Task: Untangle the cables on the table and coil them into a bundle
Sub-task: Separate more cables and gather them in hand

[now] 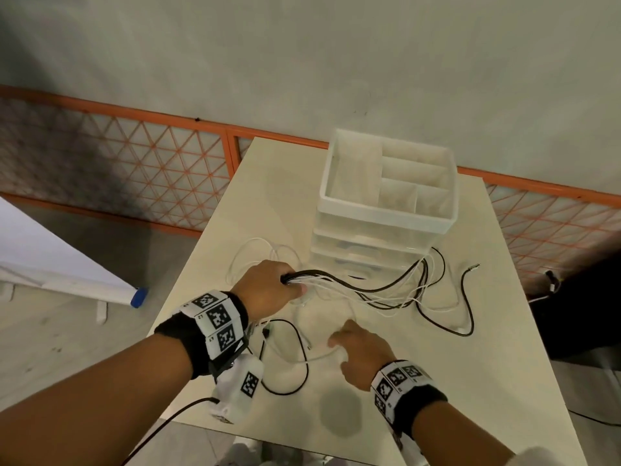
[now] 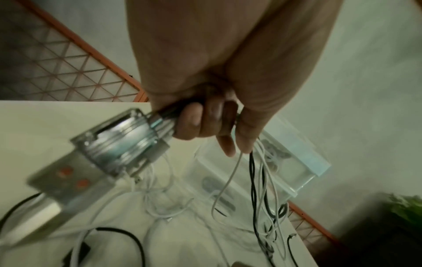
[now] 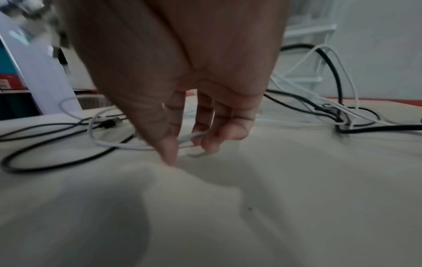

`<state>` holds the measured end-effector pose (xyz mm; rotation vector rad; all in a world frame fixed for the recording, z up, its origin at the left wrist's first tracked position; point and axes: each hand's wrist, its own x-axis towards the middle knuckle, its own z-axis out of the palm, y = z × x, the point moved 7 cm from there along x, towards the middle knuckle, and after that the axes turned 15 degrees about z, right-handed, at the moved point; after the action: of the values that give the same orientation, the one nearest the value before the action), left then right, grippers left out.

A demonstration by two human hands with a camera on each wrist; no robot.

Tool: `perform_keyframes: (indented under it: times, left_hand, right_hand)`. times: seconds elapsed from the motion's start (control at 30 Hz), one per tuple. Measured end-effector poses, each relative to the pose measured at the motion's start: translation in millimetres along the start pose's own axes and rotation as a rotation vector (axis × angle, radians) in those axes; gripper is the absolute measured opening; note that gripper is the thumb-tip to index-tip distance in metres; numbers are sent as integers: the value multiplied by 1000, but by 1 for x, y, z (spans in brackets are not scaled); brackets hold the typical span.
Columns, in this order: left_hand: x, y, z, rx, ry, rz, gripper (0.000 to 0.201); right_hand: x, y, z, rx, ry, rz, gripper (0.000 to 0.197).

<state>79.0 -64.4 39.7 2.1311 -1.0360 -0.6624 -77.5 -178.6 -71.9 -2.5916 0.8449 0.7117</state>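
Observation:
Black and white cables (image 1: 396,297) lie tangled on a cream table (image 1: 453,381). My left hand (image 1: 295,284) grips a gathered bunch of them (image 1: 336,279); in the left wrist view its fingers (image 2: 196,122) curl round the bunch and strands (image 2: 258,180) hang down. From the fist they run right to a knot in front of the drawer unit. My right hand (image 1: 336,346) is low at the table's near middle. In the right wrist view its thumb and fingers (image 3: 217,139) pinch a thin white cable (image 3: 128,146). A black cable loop (image 1: 306,361) lies between the hands.
A clear plastic drawer unit (image 1: 386,223) with an open divided tray on top stands at the far middle of the table. A black cable end with a plug (image 1: 470,269) lies to the right. An orange mesh fence (image 1: 134,163) runs behind the table. The table's edges are close on both sides.

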Motion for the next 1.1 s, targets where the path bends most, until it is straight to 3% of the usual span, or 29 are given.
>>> perform_keyframes:
  times: [0.07, 0.13, 0.2, 0.3, 0.43, 0.57, 0.73, 0.83, 0.93, 1.0, 1.1]
  left_hand:
    - [2, 1, -3, -20, 21, -23, 24]
    - [4, 2, -4, -61, 37, -37, 28]
    - [5, 8, 1, -78, 5, 2, 27]
    - [7, 20, 15, -141, -88, 58, 25]
    - [14, 18, 17, -74, -40, 37, 29]
    - [20, 8, 6, -31, 22, -11, 28]
    - [23, 14, 1, -363, 118, -3, 25]
    - [25, 52, -10, -581, 170, 105, 25]
    - [28, 85, -22, -686, 175, 198, 24]
    - [27, 91, -23, -676, 155, 198, 25]
    - [23, 87, -14, -573, 99, 140, 26]
  right_hand:
    - [0, 4, -3, -76, 24, 11, 30]
    - [-5, 1, -19, 9, 33, -28, 21]
    - [-15, -5, -52, 230, 93, -102, 16]
    - [-39, -7, -126, 595, 299, -191, 12]
    - [-62, 31, -199, 857, 526, -100, 9]
    - [-70, 88, -225, 1019, 718, 48, 8]
    - [-86, 131, -236, 1109, 928, 189, 7]
    - [-77, 137, -224, 1043, 869, 287, 11]
    - [-58, 128, -197, 788, 569, 349, 11]
    - [-56, 121, -190, 661, 525, 372, 36]
    - [-76, 82, -207, 742, 602, 116, 52]
